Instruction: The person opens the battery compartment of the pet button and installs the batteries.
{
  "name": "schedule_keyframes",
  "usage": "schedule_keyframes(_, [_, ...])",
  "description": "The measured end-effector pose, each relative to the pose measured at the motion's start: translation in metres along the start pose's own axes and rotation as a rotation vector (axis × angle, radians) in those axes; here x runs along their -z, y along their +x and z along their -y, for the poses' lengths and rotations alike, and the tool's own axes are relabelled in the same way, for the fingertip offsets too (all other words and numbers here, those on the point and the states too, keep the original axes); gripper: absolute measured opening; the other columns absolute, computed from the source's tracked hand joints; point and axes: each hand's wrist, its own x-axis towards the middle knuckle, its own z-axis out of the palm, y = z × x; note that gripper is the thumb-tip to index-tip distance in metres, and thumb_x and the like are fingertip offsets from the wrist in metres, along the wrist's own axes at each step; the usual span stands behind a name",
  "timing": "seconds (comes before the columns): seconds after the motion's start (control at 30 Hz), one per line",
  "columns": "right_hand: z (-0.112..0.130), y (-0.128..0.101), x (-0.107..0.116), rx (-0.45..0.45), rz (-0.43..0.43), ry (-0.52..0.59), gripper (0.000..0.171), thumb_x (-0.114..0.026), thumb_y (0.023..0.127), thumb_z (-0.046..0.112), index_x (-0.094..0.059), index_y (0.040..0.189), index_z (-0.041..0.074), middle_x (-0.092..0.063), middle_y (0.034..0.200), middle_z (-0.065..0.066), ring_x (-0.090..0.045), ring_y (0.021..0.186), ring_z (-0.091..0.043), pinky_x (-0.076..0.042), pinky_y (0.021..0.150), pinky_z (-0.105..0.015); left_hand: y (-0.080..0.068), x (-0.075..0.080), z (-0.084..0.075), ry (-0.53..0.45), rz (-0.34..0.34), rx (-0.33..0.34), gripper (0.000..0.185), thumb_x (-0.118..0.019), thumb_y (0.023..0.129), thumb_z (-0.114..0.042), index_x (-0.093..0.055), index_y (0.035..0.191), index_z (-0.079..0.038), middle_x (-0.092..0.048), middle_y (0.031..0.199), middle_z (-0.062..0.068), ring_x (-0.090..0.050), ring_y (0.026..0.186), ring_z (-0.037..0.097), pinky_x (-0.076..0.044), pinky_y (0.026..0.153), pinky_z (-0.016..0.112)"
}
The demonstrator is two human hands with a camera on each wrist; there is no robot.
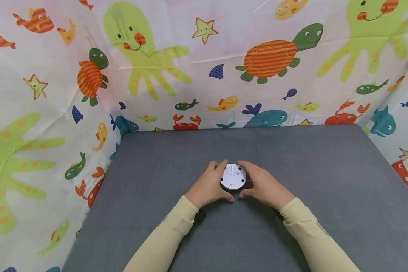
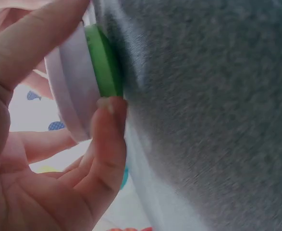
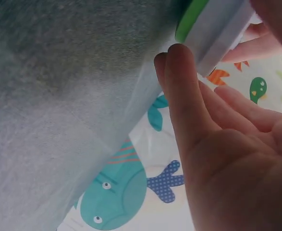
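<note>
A round white device (image 1: 233,176) lies near the middle of the grey table, with small holes, dark round feet and a slot on its upward face. Its green side (image 2: 104,62) faces the table in the left wrist view. My left hand (image 1: 211,184) curls round its left side, fingers at the far edge and thumb at the near edge. On the other side my right hand (image 1: 266,187) curves round the right edge; in the right wrist view a fingertip (image 3: 179,53) meets the rim beside the green part. The hands partly hide the device's sides.
The grey tabletop (image 1: 156,158) spreads around both hands. A white curtain (image 1: 190,87) printed with sea animals stands along the back, left and right sides of the table.
</note>
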Motion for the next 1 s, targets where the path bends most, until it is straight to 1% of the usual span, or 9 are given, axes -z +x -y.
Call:
schedule_keyframes(0.07, [-0.002, 0.001, -0.001, 0.007, 0.002, -0.017, 0.093, -0.092, 0.086, 0.01, -0.041, 0.163, 0.002, -0.056, 0.159, -0.022, -0.071, 0.125, -0.032, -0.057, 0.105, -0.052, 0.0, 0.001, 0.0, -0.002, 0.011, 0.003, 0.118, -0.102, 0.075, -0.03, -0.034, 0.17, -0.011, -0.052, 0.147, 0.016, -0.066, 0.12, 0.025, -0.058, 0.102, 0.04])
schedule_keyframes(0.2, [-0.007, 0.001, -0.004, 0.023, -0.013, -0.011, 0.075, -0.084, 0.092, 0.003, -0.048, 0.159, 0.003, -0.066, 0.149, -0.02, -0.074, 0.121, -0.03, -0.059, 0.101, -0.05, -0.002, 0.002, 0.0, 0.018, 0.001, -0.009, 0.101, -0.094, 0.083, -0.01, -0.039, 0.167, -0.007, -0.057, 0.142, 0.018, -0.067, 0.117, 0.025, -0.059, 0.099, 0.039])
schedule_keyframes(0.3, [-0.011, 0.0, -0.003, 0.02, -0.014, 0.012, 0.067, -0.082, 0.094, 0.002, -0.054, 0.155, 0.005, -0.071, 0.14, -0.018, -0.076, 0.115, -0.027, -0.061, 0.096, -0.047, -0.002, 0.002, 0.001, 0.031, -0.007, -0.028, 0.088, -0.087, 0.089, -0.006, -0.043, 0.165, -0.006, -0.06, 0.14, 0.02, -0.068, 0.117, 0.027, -0.059, 0.099, 0.041])
schedule_keyframes(0.43, [-0.017, -0.001, 0.004, 0.021, -0.001, 0.037, 0.062, -0.081, 0.095, 0.006, -0.057, 0.152, 0.005, -0.074, 0.135, -0.017, -0.077, 0.113, -0.027, -0.062, 0.093, -0.046, 0.0, 0.006, 0.004, 0.012, 0.019, -0.053, 0.082, -0.087, 0.092, -0.015, -0.046, 0.163, -0.007, -0.063, 0.141, 0.017, -0.066, 0.119, 0.024, -0.057, 0.102, 0.041])
schedule_keyframes(0.57, [-0.023, -0.002, 0.011, 0.05, 0.01, 0.07, 0.055, -0.08, 0.097, 0.011, -0.062, 0.149, 0.004, -0.075, 0.134, -0.016, -0.077, 0.112, -0.026, -0.062, 0.095, -0.049, 0.001, 0.014, 0.008, -0.064, 0.082, -0.062, 0.082, -0.086, 0.094, -0.028, -0.046, 0.163, -0.009, -0.066, 0.133, 0.01, -0.066, 0.106, 0.018, -0.056, 0.094, 0.036])
schedule_keyframes(0.67, [-0.026, -0.002, 0.014, 0.07, 0.008, 0.063, 0.041, -0.076, 0.102, 0.017, -0.07, 0.141, 0.007, -0.078, 0.127, -0.009, -0.076, 0.105, -0.02, -0.062, 0.092, -0.045, -0.001, 0.021, 0.011, -0.169, 0.125, -0.051, 0.073, -0.078, 0.101, -0.038, -0.049, 0.161, -0.008, -0.068, 0.126, 0.008, -0.066, 0.094, 0.015, -0.057, 0.084, 0.034])
schedule_keyframes(0.83, [-0.026, 0.0, 0.015, 0.052, -0.004, 0.057, 0.02, -0.066, 0.11, 0.029, -0.079, 0.118, 0.016, -0.077, 0.098, 0.003, -0.063, 0.081, -0.012, -0.053, 0.075, -0.033, -0.004, 0.025, 0.012, -0.321, 0.155, 0.014, 0.046, -0.061, 0.108, -0.053, -0.065, 0.133, -0.014, -0.074, 0.106, 0.01, -0.07, 0.083, 0.019, -0.056, 0.073, 0.036])
schedule_keyframes(0.9, [-0.025, 0.001, 0.014, 0.02, -0.016, 0.077, 0.022, -0.061, 0.112, 0.031, -0.079, 0.11, 0.018, -0.073, 0.09, 0.003, -0.06, 0.077, -0.012, -0.051, 0.072, -0.032, -0.004, 0.024, 0.012, -0.349, 0.16, 0.044, 0.043, -0.058, 0.108, -0.058, -0.068, 0.118, -0.017, -0.075, 0.099, 0.01, -0.071, 0.08, 0.022, -0.056, 0.072, 0.037])
schedule_keyframes(1.0, [-0.024, 0.002, 0.012, -0.031, -0.039, 0.105, 0.029, -0.056, 0.114, 0.032, -0.077, 0.098, 0.018, -0.072, 0.083, 0.001, -0.06, 0.073, -0.013, -0.05, 0.069, -0.032, -0.004, 0.021, 0.009, -0.377, 0.171, 0.075, 0.046, -0.057, 0.107, -0.062, -0.068, 0.108, -0.018, -0.075, 0.094, 0.011, -0.072, 0.076, 0.023, -0.056, 0.07, 0.037])
